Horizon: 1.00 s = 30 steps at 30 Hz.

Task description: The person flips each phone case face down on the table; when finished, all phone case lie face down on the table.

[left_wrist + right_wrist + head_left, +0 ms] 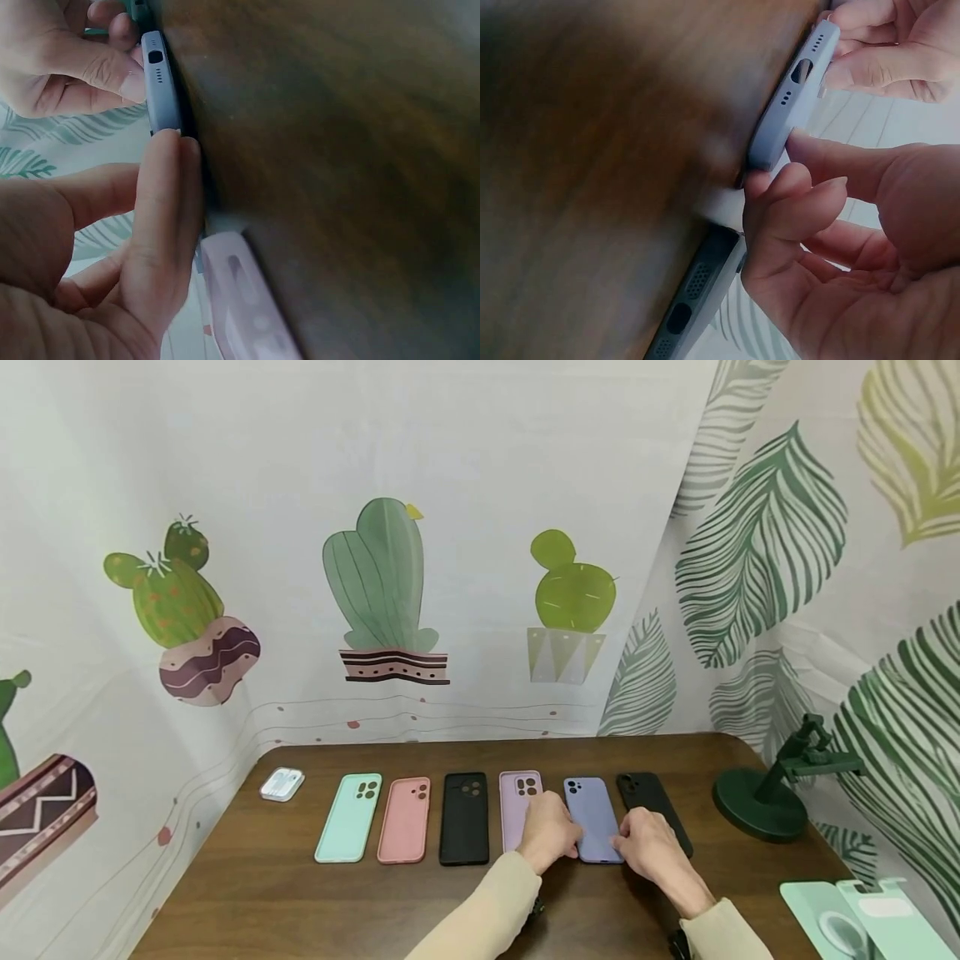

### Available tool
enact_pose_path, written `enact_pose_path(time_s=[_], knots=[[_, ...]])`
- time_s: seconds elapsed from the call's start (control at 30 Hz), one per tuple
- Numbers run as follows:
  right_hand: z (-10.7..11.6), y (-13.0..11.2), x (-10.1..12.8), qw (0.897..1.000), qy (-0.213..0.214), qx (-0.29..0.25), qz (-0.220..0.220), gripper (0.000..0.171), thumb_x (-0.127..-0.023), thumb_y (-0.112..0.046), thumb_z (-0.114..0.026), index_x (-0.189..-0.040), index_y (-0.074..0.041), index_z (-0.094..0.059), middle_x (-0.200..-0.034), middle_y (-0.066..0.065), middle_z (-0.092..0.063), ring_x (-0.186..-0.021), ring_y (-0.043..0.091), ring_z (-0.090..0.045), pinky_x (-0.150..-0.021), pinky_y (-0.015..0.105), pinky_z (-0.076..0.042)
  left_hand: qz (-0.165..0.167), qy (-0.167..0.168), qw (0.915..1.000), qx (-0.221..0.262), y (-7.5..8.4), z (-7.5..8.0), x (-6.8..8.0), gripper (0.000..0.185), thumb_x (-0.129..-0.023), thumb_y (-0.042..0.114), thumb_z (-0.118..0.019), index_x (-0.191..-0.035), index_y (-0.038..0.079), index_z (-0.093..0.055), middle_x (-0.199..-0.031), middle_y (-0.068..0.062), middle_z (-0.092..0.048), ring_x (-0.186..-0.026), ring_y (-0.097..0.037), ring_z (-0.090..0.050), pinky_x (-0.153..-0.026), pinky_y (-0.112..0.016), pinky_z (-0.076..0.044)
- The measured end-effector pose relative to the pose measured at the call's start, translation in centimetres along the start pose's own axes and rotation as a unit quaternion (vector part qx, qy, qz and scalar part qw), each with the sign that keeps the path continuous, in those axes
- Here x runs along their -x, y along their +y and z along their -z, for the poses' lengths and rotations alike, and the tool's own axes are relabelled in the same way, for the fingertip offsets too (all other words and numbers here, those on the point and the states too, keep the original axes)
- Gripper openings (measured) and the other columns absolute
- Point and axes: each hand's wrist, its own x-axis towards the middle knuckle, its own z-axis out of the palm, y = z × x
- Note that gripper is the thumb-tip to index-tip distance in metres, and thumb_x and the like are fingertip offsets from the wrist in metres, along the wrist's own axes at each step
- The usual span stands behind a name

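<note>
Near the table's (262, 877) front edge, your left hand (550, 835) and right hand (651, 843) each pinch a near corner of the periwinkle phone case (592, 818), fingers curled around its bottom end. It lies flat between the lilac case (519, 793) and the black case (651, 795), toward the table's right side.

You face a dark wooden surface (262, 877) set into a corner. Behind it hangs a pale cloth backdrop (465, 452) printed with potted cacti; to your right, another cloth (810, 552) with large green leaves. Light is soft and even.
</note>
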Motion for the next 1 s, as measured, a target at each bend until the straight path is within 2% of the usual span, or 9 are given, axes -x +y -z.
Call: enact_pose_path(time_s=[0.13,0.2,0.33,0.47,0.63,0.73,0.8,0.93,1.0], knots=[[0.8,-1.1,0.7,1.0,0.0,-0.003,-0.012,0.023,-0.094,-0.017,-0.083,-0.077,-0.01,-0.07,-0.074,0.005,-0.063,-0.07,0.021,-0.058,-0.06,0.033,-0.046,-0.009,0.018,0.9976,-0.066,-1.2,-1.7,-0.9,0.035,-0.072,-0.003,-0.079,-0.046,0.014,-0.064,-0.034,0.009,-0.052,-0.027,-0.002,-0.048,-0.033,-0.015,-0.04],[1.1,-1.2,0.9,1.0,0.001,-0.007,-0.008,0.024,-0.094,-0.017,-0.084,-0.075,-0.01,-0.069,-0.073,0.004,-0.062,-0.068,0.02,-0.057,-0.059,0.032,-0.045,-0.007,0.023,0.9976,-0.064,-0.4,-1.2,-0.4,0.035,-0.073,-0.003,-0.079,-0.045,0.013,-0.065,-0.035,0.006,-0.054,-0.028,-0.004,-0.05,-0.034,-0.018,-0.042],[1.6,-1.7,1.4,1.0,0.01,-0.01,-0.015,0.023,-0.093,-0.024,-0.085,-0.079,-0.011,-0.073,-0.076,0.002,-0.064,-0.071,0.019,-0.057,-0.061,0.031,-0.046,-0.005,0.014,0.9994,-0.031,1.7,1.3,1.2,0.024,-0.084,0.002,-0.08,-0.061,0.003,-0.076,-0.04,0.0,-0.06,-0.031,-0.006,-0.057,-0.039,-0.02,-0.046],[2.7,-3.9,3.1,0.999,0.033,-0.027,0.0,0.026,-0.096,-0.026,-0.082,-0.1,-0.001,-0.078,-0.087,0.006,-0.073,-0.077,0.021,-0.064,-0.066,0.037,-0.052,-0.019,0.014,0.9997,-0.006,2.8,4.1,2.1,0.009,-0.091,0.004,-0.078,-0.088,-0.003,-0.082,-0.054,-0.006,-0.071,-0.039,-0.011,-0.065,-0.041,-0.021,-0.05],[2.0,-6.3,4.2,0.996,0.05,-0.046,0.05,0.033,-0.096,-0.025,-0.081,-0.112,0.003,-0.078,-0.09,0.004,-0.081,-0.085,0.021,-0.073,-0.075,0.046,-0.061,-0.064,0.058,0.9923,-0.089,2.1,7.4,2.7,0.014,-0.088,0.011,-0.08,-0.096,0.0,-0.084,-0.088,-0.015,-0.083,-0.065,-0.021,-0.077,-0.056,-0.027,-0.06],[-0.6,-6.0,2.9,0.995,0.058,-0.052,0.062,0.032,-0.094,-0.028,-0.083,-0.109,0.0,-0.079,-0.082,-0.002,-0.078,-0.082,0.017,-0.073,-0.073,0.042,-0.06,-0.074,0.079,0.9863,-0.125,1.2,8.8,3.1,0.013,-0.086,0.012,-0.081,-0.093,0.002,-0.083,-0.091,-0.014,-0.083,-0.07,-0.02,-0.074,-0.056,-0.028,-0.058],[-2.6,-5.7,1.7,0.995,0.06,-0.048,0.068,0.032,-0.093,-0.031,-0.085,-0.107,-0.003,-0.08,-0.079,-0.005,-0.076,-0.08,0.014,-0.071,-0.071,0.038,-0.059,-0.068,0.081,0.9845,-0.139,0.5,9.5,3.1,0.008,-0.084,0.009,-0.08,-0.079,0.003,-0.078,-0.076,-0.008,-0.077,-0.061,-0.015,-0.065,-0.049,-0.026,-0.049],[-5.4,-5.8,-0.1,0.994,0.054,-0.039,0.084,0.031,-0.092,-0.035,-0.086,-0.102,-0.005,-0.08,-0.082,-0.002,-0.075,-0.076,0.014,-0.067,-0.066,0.034,-0.056,-0.053,0.06,0.9858,-0.147,-1.1,10.3,3.1,0.041,-0.083,0.0,-0.077,-0.057,0.011,-0.048,-0.056,0.006,-0.04,-0.05,-0.007,-0.034,-0.041,-0.021,-0.024],[-6.2,-6.2,-0.7,0.994,0.051,-0.037,0.09,0.027,-0.091,-0.034,-0.086,-0.09,-0.008,-0.078,-0.08,0.0,-0.071,-0.072,0.015,-0.063,-0.062,0.032,-0.052,-0.051,0.054,0.9865,-0.146,-1.7,10.4,3.1,0.047,-0.082,-0.002,-0.076,-0.056,0.014,-0.041,-0.055,0.008,-0.032,-0.047,-0.006,-0.031,-0.039,-0.02,-0.022]])
